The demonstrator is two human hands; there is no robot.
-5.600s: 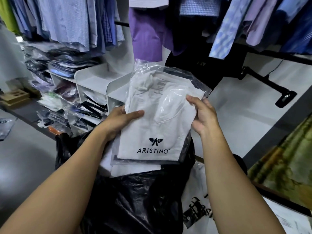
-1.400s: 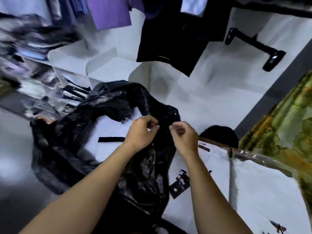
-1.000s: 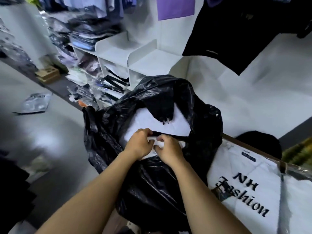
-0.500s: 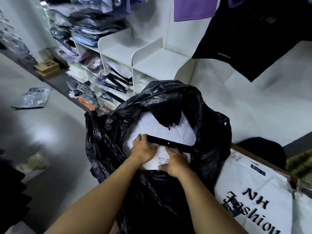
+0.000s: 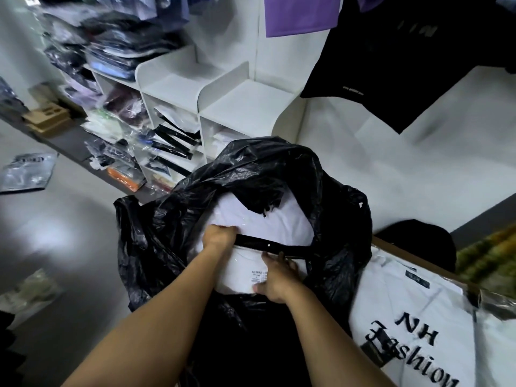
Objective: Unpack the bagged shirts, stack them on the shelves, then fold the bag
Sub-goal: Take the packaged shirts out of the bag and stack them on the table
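The left hand [image 5: 219,237] is curled over the left edge of a bagged white shirt [image 5: 245,270], which is gripped just where a black strip [image 5: 269,245] crosses its far end. The right hand [image 5: 277,277] is laid on the same shirt's right side, fingers nearly straight on the clear wrap and reaching towards the strip, thumb spread along the near edge. A small printed label [image 5: 258,275] is seen on the wrap between the two hands, touching the right one.

The shirt is held at the top of a pile inside the open black bag [image 5: 343,219]. A second white packet [image 5: 259,220] is seen beyond the strip, partly covered by a fold of the bag's rim. The bag is slumped wide around the pile.

To the right, just beside the bag, a wrapped white shirt printed "NH Fashion" [image 5: 413,317] is laid flat.

Beyond the bag, the white shelves [image 5: 243,107] are seen against the wall. Their two nearest top compartments are bare; the lower ones are filled with wrapped shirts [image 5: 173,141]. Further left, dark folded stock [image 5: 111,46] is piled on top. A black top [image 5: 391,65] and a purple top [image 5: 301,15] are hung above. A loose packet [image 5: 25,171] is left on the grey floor at far left.
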